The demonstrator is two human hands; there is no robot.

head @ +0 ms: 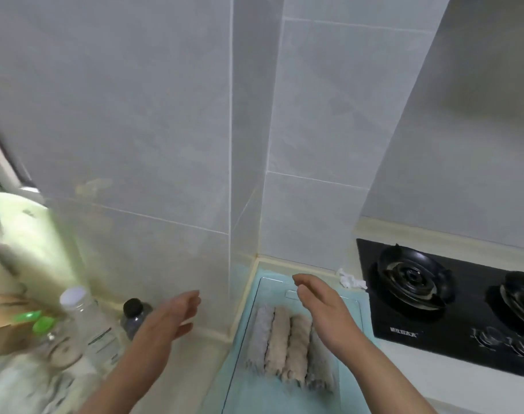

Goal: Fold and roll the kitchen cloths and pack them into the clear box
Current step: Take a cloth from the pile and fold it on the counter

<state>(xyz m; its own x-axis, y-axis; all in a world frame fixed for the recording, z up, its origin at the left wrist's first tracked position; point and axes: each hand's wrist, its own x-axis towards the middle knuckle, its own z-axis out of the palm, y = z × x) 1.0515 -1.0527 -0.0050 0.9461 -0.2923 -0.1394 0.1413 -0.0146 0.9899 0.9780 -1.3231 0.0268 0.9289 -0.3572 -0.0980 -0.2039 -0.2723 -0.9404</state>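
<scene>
On the counter by the tiled wall corner sits the clear box (275, 289), with 4 rolled cloths (281, 339) lying side by side inside it. We hold our right hand (317, 306) above the rolls, its grip spread and holding nothing. Our left hand (177, 315) hovers left of the box, grip likewise spread. Blurred bottles (87, 321) stand at left; a black stove (463, 333) lies at right.

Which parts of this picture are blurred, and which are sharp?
Head view: motion blur smears the bottles and the left edge; the left hand is slightly smeared; the rolled cloths and the stove are fairly sharp; the wide lens tilts the wall tiles; light is soft, shadows faint.
</scene>
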